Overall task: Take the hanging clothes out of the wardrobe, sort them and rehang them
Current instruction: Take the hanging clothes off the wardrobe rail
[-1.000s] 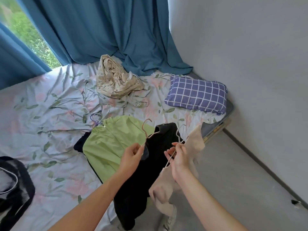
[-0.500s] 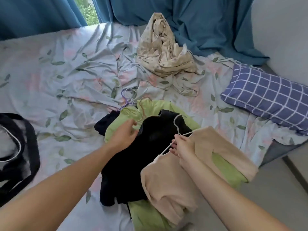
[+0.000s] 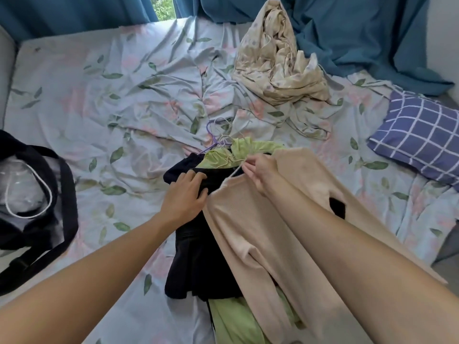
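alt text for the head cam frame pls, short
A person's right hand pinches the white hanger of a beige top lying over a black garment and a green garment on a floral bedsheet. The left hand rests flat on the black garment.

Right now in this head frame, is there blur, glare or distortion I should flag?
Head view: soft even daylight, no glare; wide-angle bending at the edges stretches both forearms; fine detail is smeared on the beige knit top and the right hand; the dark blue curtain reads slightly underexposed.
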Demonstrator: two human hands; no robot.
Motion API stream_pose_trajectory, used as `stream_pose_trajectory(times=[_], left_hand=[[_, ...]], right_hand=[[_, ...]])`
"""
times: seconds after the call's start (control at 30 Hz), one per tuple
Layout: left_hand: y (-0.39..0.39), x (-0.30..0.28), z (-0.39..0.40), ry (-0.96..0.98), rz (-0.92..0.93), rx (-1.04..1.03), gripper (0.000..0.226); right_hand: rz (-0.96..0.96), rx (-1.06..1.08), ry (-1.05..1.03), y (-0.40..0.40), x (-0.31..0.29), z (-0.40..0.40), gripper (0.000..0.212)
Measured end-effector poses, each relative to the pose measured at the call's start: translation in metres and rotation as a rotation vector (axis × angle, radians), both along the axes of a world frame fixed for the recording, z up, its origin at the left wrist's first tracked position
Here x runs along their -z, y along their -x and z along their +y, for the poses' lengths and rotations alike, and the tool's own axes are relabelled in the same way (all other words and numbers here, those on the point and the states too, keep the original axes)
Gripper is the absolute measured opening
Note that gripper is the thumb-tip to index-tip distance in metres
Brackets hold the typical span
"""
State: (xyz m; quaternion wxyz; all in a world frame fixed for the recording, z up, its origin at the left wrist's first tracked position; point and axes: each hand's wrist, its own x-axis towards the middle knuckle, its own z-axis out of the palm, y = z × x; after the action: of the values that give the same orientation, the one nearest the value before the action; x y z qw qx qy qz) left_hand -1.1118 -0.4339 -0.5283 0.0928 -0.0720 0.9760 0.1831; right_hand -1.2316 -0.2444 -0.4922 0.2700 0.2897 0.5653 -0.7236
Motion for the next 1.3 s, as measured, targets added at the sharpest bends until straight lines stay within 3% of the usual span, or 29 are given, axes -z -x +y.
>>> stream_pose_trajectory(times=[0.07, 0.17, 0.23, 0.37, 0.53, 0.63, 0.77, 0.93, 1.13, 1.3], left_hand=[[-0.012, 0.000, -0.002, 0.015, -0.001, -0.008, 0.042], [-0.027, -0.011, -0.002, 0.062, 0.008, -0.003, 0.046], [-0.035, -0.028, 0.000, 0.084, 0.024, -0.001, 0.047], [-0.056, -0.091, 0.017, 0.101, 0.082, 0.011, 0.049], [-0.087, -0.209, 0.061, 0.096, 0.144, 0.065, 0.058], [-0.110, -0.276, 0.099, 0.078, 0.221, 0.154, 0.059], [-0.132, -0.322, 0.166, -0.055, 0.232, 0.284, 0.060], [-0.143, -0.351, 0.236, -0.157, 0.311, 0.677, 0.058], [-0.205, -0.362, 0.279, -0.163, 0.312, 1.105, 0.058], [-0.315, -0.377, 0.322, -0.267, 0.243, 1.445, 0.061]], right_hand=[[0.081, -0.141, -0.025, 0.000, -0.001, -0.004, 0.042], [0.322, -0.513, -0.458, -0.010, -0.009, 0.004, 0.053], [0.458, -0.653, -0.654, -0.024, -0.025, 0.017, 0.055], [0.635, -0.818, -0.901, -0.073, -0.083, 0.063, 0.054], [0.689, -0.856, -1.104, -0.143, -0.195, 0.128, 0.055], [0.723, -0.792, -1.172, -0.188, -0.257, 0.167, 0.054], [0.702, -0.585, -1.268, -0.256, -0.315, 0.210, 0.051], [0.555, -0.287, -1.428, -0.345, -0.341, 0.250, 0.063], [0.204, 0.128, -1.506, -0.505, -0.344, 0.242, 0.064], [-0.039, 0.394, -1.550, -0.653, -0.360, 0.211, 0.064]])
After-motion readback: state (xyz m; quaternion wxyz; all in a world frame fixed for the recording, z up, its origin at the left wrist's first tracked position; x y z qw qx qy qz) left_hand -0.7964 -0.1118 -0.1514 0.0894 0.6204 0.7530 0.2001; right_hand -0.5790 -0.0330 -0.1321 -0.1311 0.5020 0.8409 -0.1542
